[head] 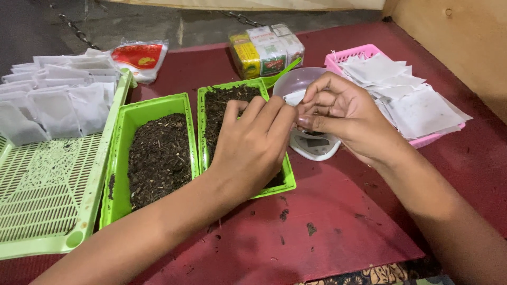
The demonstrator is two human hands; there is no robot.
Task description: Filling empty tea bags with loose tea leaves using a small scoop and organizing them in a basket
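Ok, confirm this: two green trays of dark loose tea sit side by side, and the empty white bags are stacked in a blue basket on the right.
Not quite. The head view shows the empty white bags stacked in a pink basket, not a blue one. The rest holds: two green trays of dark loose tea sit side by side, and the basket is on the right.

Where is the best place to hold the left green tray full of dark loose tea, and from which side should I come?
Grip the left green tray by its raised rim on both long sides, coming from above. It is open-topped and heaped with loose tea, so it probably needs to stay level.
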